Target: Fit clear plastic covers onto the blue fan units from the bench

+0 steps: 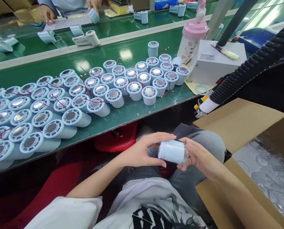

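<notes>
Above my lap, a light blue cylinder (172,151) lies on its side between my two hands, with a clear plastic cover round its right end. My left hand (144,151) holds its left end, thumb below and fingers above. The fingers of my right hand (195,154) are wrapped round the clear cover at the right end. Many similar blue cylinders (115,98) stand in rows on the green work surface (132,111), several with thin red wires. One cylinder (153,49) stands on top of others at the back.
An open cardboard box (242,124) with clear plastic covers (271,171) is at my right. A black hose (247,66), a white metal box (216,63) and a pink cup (192,38) stand right. Another person's hand (93,5) holds a cylinder across the line.
</notes>
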{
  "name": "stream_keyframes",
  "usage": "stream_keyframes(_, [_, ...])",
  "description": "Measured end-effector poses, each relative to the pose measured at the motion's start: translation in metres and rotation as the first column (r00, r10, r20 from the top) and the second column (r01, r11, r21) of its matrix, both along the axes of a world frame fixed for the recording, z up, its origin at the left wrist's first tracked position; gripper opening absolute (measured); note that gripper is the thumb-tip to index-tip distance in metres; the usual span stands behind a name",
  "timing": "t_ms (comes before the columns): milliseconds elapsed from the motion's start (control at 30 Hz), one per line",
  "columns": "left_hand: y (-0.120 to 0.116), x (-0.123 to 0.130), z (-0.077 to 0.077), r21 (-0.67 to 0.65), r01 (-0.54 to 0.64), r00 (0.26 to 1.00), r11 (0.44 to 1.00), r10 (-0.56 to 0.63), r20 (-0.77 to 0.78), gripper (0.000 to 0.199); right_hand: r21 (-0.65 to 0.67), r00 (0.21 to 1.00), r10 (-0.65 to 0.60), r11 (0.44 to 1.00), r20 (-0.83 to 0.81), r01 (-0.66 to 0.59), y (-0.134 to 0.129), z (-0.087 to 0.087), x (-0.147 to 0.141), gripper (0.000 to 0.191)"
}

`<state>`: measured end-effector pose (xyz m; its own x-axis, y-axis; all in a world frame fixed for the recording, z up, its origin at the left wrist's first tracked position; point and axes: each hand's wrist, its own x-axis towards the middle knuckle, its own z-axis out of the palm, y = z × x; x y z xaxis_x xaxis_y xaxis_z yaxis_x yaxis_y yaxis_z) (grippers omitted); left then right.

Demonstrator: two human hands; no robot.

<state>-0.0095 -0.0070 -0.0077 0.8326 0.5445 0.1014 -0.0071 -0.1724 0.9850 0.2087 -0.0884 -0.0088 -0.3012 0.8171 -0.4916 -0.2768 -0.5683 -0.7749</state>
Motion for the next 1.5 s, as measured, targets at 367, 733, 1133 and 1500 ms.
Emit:
stream_keyframes(367, [-0.003, 0.003, -0.003, -0.054, 0.007, 0.999, 0.999, -0.004, 0.052, 0.072, -0.235, 0.988, 0.024, 0.97, -0.15, -0.059, 0.002, 0.002, -0.006, 0.058])
stream_keyframes(733, [-0.01, 0.005, 0.007, -0.235, -0.08, 0.995, 0.969, 0.066, -0.069, 0.063, -0.007, 0.996, 0.092, 0.996, -0.006, -0.093, -0.003, -0.01, -0.006, 0.068])
stream_keyframes(1133, [-0.008, 0.0, 0.015, -0.358, -0.051, 0.997, 0.932, 0.025, -0.076, 0.072, 0.485, 0.971, -0.041, 0.871, 0.237, -0.082, -0.006, -0.005, 0.003, 0.048])
stream_keyframes(1500, [-0.01, -0.001, -0.008, -0.6, 0.015, 0.999, 0.8, -0.037, -0.025, 0.08, 0.254, 0.945, -0.005, 0.964, 0.328, -0.083, -0.008, -0.009, -0.007, 0.046])
